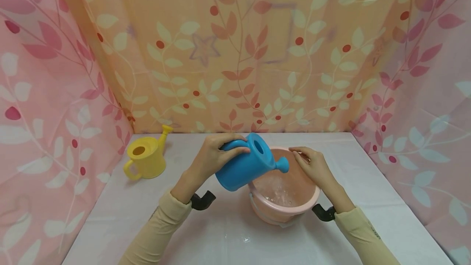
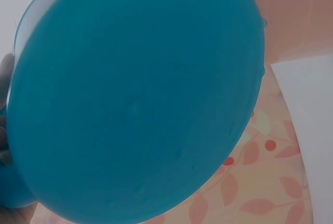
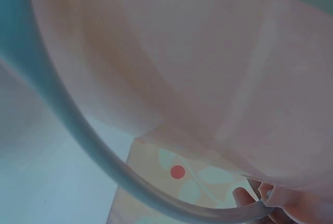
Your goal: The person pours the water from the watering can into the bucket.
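By its handle, my left hand (image 1: 213,156) grips a blue watering can (image 1: 239,173), tilted so its spout hangs over the pink bucket (image 1: 309,206). Water (image 1: 283,194) with bubbles and ripples lies in the bucket. Droplets cling to the can's round base (image 2: 135,104), which fills the left wrist view and hides most of the hand. My right hand (image 1: 312,167) holds the bucket's far right rim between thumb and fingers. From the right wrist, the bucket's outer wall (image 3: 182,68) and pale curved bail handle (image 3: 99,151) show, with fingertips (image 3: 242,197) beside the handle's joint.
A yellow watering can (image 1: 149,165) stands upright at the back left of the white table (image 1: 206,240). Small water drops (image 1: 246,239) lie on the tabletop in front of the bucket. Patterned cloth walls (image 1: 235,72) enclose the back and both sides.
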The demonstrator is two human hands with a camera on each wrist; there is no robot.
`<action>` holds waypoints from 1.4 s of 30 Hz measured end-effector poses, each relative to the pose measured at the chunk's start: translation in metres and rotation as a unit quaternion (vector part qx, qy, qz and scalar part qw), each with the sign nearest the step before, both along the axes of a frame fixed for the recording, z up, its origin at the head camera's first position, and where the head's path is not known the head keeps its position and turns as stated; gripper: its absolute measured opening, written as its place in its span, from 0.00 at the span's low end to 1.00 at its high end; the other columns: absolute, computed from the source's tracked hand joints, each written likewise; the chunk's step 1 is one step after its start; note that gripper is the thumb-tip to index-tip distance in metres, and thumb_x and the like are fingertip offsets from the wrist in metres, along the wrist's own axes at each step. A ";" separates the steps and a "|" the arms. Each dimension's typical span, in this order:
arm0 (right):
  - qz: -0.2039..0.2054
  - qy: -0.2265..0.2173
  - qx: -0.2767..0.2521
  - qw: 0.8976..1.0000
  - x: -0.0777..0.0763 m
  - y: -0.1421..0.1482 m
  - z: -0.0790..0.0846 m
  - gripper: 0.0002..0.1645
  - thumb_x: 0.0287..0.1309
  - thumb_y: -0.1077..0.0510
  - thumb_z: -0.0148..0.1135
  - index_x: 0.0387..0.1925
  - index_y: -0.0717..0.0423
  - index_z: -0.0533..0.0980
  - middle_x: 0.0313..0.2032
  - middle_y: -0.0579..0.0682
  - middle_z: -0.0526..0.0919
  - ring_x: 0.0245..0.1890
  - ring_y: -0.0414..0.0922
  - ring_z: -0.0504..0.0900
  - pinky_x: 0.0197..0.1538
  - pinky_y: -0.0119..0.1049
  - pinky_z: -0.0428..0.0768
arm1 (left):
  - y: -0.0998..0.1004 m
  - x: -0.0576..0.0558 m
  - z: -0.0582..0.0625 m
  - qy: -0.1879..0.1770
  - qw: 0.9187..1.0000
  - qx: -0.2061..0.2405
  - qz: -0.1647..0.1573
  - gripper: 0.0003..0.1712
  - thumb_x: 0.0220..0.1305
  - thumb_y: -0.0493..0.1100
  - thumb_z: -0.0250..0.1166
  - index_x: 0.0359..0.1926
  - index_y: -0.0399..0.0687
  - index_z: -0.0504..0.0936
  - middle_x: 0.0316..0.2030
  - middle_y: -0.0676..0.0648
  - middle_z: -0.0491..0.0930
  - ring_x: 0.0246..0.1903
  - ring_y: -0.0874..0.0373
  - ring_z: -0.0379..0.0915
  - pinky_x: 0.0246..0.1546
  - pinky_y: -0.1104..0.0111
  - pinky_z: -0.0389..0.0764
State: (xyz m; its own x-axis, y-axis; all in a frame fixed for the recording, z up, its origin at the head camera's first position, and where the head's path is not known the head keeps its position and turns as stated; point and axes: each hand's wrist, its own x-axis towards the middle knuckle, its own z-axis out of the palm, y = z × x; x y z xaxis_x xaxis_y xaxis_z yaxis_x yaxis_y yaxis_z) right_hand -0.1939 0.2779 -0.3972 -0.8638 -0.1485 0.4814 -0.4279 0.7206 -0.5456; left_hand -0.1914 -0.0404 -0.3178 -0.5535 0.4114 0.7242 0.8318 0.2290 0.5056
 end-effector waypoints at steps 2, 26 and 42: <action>0.000 -0.001 0.000 1.000 0.000 0.000 0.000 0.13 0.60 0.60 0.59 0.46 0.58 0.79 0.43 0.54 0.83 0.42 0.50 0.83 0.42 0.44 0.81 | 0.000 0.000 0.000 -0.001 1.000 0.000 -0.002 0.19 0.49 0.44 0.71 0.44 0.45 0.83 0.38 0.47 0.84 0.40 0.55 0.81 0.45 0.62 0.79; -0.006 -0.011 -0.004 1.000 0.000 0.002 -0.003 0.13 0.61 0.58 0.58 0.47 0.57 0.79 0.44 0.54 0.83 0.42 0.50 0.83 0.42 0.44 0.81 | 0.004 0.000 0.000 0.002 1.000 -0.003 -0.009 0.20 0.49 0.44 0.71 0.44 0.44 0.83 0.38 0.47 0.84 0.39 0.55 0.81 0.44 0.63 0.79; -0.006 -0.003 -0.002 1.000 -0.001 0.001 -0.001 0.13 0.60 0.60 0.59 0.46 0.57 0.79 0.44 0.54 0.83 0.43 0.50 0.83 0.42 0.44 0.81 | 0.006 -0.001 0.001 0.002 1.000 0.011 -0.024 0.18 0.48 0.42 0.71 0.43 0.44 0.83 0.36 0.47 0.84 0.38 0.56 0.82 0.45 0.65 0.79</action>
